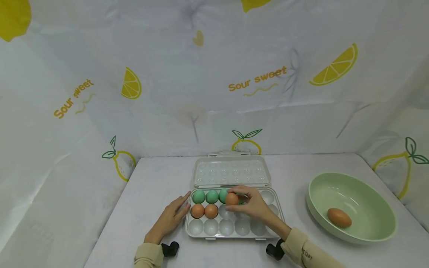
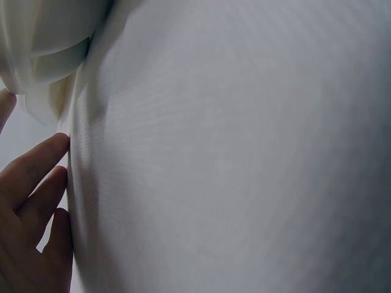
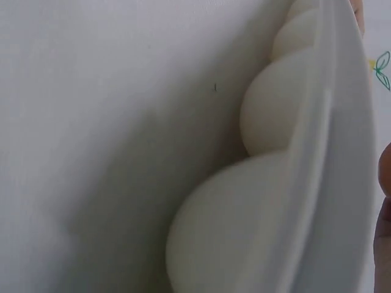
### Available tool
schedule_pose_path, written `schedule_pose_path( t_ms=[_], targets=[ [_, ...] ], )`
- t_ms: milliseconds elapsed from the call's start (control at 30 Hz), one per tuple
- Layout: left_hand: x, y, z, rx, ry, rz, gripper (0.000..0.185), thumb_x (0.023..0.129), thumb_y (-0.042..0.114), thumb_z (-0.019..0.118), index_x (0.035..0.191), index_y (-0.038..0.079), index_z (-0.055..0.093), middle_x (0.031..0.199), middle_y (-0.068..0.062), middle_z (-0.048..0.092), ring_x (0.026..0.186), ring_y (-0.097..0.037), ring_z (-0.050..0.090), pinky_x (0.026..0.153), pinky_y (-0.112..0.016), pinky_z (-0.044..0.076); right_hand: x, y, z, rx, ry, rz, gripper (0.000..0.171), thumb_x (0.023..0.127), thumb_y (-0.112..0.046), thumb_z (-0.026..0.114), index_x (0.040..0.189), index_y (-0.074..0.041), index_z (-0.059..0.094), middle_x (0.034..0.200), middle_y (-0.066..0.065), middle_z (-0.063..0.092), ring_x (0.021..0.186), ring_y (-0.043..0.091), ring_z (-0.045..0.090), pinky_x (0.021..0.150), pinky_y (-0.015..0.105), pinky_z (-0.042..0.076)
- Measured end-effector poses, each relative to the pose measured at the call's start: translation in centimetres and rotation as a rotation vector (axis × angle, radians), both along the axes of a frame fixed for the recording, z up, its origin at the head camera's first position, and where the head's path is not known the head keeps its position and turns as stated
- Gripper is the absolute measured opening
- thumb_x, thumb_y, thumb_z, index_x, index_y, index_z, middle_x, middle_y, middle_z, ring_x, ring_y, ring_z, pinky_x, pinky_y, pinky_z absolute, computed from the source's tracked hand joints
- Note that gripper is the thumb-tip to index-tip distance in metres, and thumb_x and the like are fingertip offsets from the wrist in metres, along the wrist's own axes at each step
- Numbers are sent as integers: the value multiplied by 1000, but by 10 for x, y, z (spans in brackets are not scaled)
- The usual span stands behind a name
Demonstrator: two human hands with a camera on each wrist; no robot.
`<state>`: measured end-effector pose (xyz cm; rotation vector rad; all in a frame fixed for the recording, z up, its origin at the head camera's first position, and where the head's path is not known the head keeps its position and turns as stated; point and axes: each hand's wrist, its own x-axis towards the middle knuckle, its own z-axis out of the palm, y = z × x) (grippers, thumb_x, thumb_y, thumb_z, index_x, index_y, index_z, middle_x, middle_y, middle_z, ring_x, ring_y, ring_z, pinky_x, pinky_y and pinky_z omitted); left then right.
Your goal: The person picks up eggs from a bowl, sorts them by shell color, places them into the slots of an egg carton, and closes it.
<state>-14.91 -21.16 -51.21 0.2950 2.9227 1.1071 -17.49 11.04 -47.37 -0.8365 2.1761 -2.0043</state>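
A white plastic egg box [image 1: 226, 235] lies on the table with its lid [image 1: 232, 171] folded back. Green eggs [image 1: 199, 196] stand in its back row, partly hidden by my right hand. Two brown eggs [image 1: 211, 211] fill the left cups of the middle row. My right hand [image 1: 255, 204] pinches another brown egg [image 1: 232, 199] over the middle row, between thumb and fingers. With fingers extended, my left hand [image 1: 169, 219] rests at the box's left edge; its fingers [image 2: 36, 165] appear in the left wrist view. The right wrist view shows the box's rounded cups [image 3: 275, 110] from the side.
To the right stands a light green bowl [image 1: 355, 186] holding one brown egg [image 1: 339, 217]. A white table [image 1: 161, 175] bears everything, with a lemon-printed white curtain [image 1: 187, 119] behind it. A black wrist mount [image 1: 275, 250] sits at each sleeve.
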Motion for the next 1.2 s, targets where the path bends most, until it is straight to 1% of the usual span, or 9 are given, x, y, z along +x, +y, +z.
schedule_pose_path(
  t_ms=[133, 300, 467, 667, 767, 867, 1000, 1133, 1200],
  targets=[
    [0, 0, 0, 6, 1, 1, 52, 105, 40, 55, 154, 23, 48, 153, -14, 54, 147, -46, 42, 121, -64, 35, 5, -7, -3, -16, -26, 4, 50, 75, -2, 89, 118, 13, 68, 123, 36, 64, 105, -3, 65, 92, 23, 61],
    [0, 0, 1, 4, 4, 2, 52, 105, 40, 56, 154, 23, 48, 153, -14, 55, 147, -46, 42, 121, -64, 35, 9, -13, -7, 14, -60, 1, 49, 77, -5, 89, 119, 10, 69, 124, 32, 67, 105, -4, 66, 95, 19, 59],
    [0, 0, 1, 3, 0, 4, 52, 105, 40, 55, 154, 23, 48, 153, -14, 55, 147, -46, 42, 121, -64, 35, 11, -16, -13, 31, -70, -4, 46, 79, -5, 87, 119, 9, 70, 123, 31, 68, 105, -5, 66, 95, 16, 58],
    [0, 0, 0, -5, 4, 4, 52, 105, 40, 55, 154, 23, 48, 153, -14, 55, 147, -47, 42, 120, -65, 35, 13, -19, -23, 55, -10, -26, 45, 76, -5, 89, 114, 11, 71, 112, 27, 69, 102, -4, 64, 95, 17, 58],
    [0, 0, 0, -10, 4, 5, 52, 105, 40, 55, 154, 23, 48, 153, -13, 55, 147, -46, 42, 120, -64, 35, 14, -19, -25, 67, 17, -31, 44, 74, -4, 90, 112, 10, 72, 110, 23, 70, 102, -3, 64, 94, 16, 58],
    [-1, 0, 0, -8, -1, 8, 53, 105, 40, 55, 154, 23, 48, 153, -12, 54, 147, -46, 42, 121, -64, 35, 14, -20, -27, 103, 75, -58, 42, 73, -5, 91, 110, 7, 74, 109, 20, 73, 101, -1, 66, 91, 17, 60],
    [0, 0, 0, -2, -5, 7, 52, 105, 40, 55, 154, 23, 48, 154, -13, 54, 147, -46, 41, 121, -64, 34, 12, -20, -28, 176, 167, -109, 42, 72, -11, 93, 108, 4, 77, 106, 16, 77, 100, 6, 69, 88, 20, 61],
    [0, 0, -1, -7, -5, 1, 52, 106, 41, 54, 155, 24, 48, 153, -14, 54, 147, -47, 41, 120, -65, 35, 11, -20, -30, 232, 216, -114, 44, 71, -13, 94, 109, 3, 77, 106, 14, 78, 100, 18, 72, 88, 23, 61],
    [0, -1, -1, -10, -3, 0, 52, 106, 41, 54, 155, 24, 47, 153, -14, 54, 147, -47, 41, 120, -65, 35, 10, -21, -31, 254, 234, -110, 44, 71, -12, 94, 110, 2, 77, 107, 13, 78, 101, 20, 72, 89, 24, 61]
  ],
)
